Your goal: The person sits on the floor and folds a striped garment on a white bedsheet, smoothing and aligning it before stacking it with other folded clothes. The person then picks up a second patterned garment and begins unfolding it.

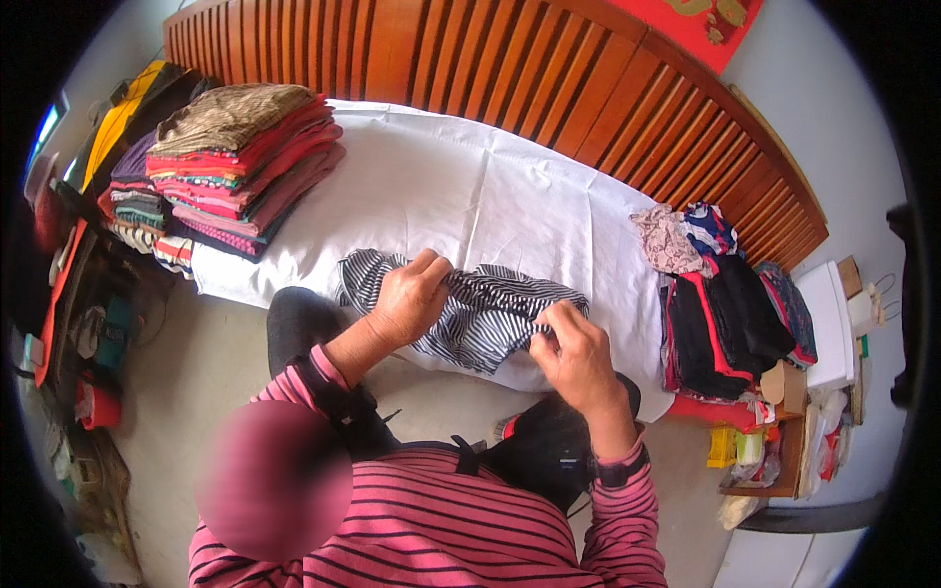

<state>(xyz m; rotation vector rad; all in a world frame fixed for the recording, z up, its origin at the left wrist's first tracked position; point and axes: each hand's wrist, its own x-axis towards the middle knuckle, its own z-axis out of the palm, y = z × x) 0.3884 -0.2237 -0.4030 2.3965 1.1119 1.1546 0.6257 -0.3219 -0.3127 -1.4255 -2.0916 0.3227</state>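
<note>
A black-and-white striped cloth garment (470,334) lies bunched along the near edge of a bed with a white sheet (412,169). My left hand (415,294) pinches its upper edge near the middle. With thumb and fingers, my right hand (570,345) grips the garment close to its right end. Between the two hands the fabric is gathered into a ridge. The garment's left part lies loose on the sheet beyond my left hand.
A tall stack of folded clothes (250,169) stands on the bed at the left. Black and patterned clothes (720,323) are piled at the right. A slatted wooden headboard (500,66) runs behind the bed. Beside the right pile is a white cabinet top (827,323).
</note>
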